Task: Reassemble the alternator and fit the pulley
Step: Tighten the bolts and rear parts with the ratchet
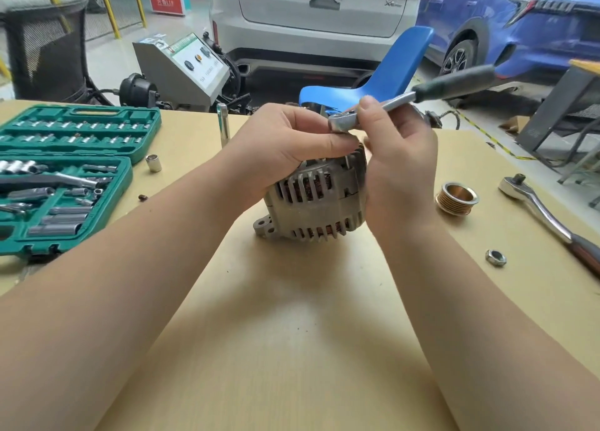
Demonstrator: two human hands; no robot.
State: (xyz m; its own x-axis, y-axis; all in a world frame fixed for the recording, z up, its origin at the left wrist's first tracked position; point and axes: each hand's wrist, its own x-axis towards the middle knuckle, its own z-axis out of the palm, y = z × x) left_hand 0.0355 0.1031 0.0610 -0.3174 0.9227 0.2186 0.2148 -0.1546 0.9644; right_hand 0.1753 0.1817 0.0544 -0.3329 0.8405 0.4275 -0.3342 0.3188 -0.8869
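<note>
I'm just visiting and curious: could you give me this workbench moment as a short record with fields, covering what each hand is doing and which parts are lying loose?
Left hand: grips the top of the alternator
Right hand: holds the small ratchet at its head, over the alternator
Pulley: loose on the table, right of the alternator
Nut: loose, nearer than the pulley
Large ratchet: lying at far right
Socket case: open, at left

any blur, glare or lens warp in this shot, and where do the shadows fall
Head view: wide-angle warp bows the table edges and stretches the forearms; light is soft and even, with faint shadows under the arms and beside the alternator; the ratchet held in the right hand looks slightly soft toward its dark handle; mild glare shows on the second ratchet and the pulley.
</note>
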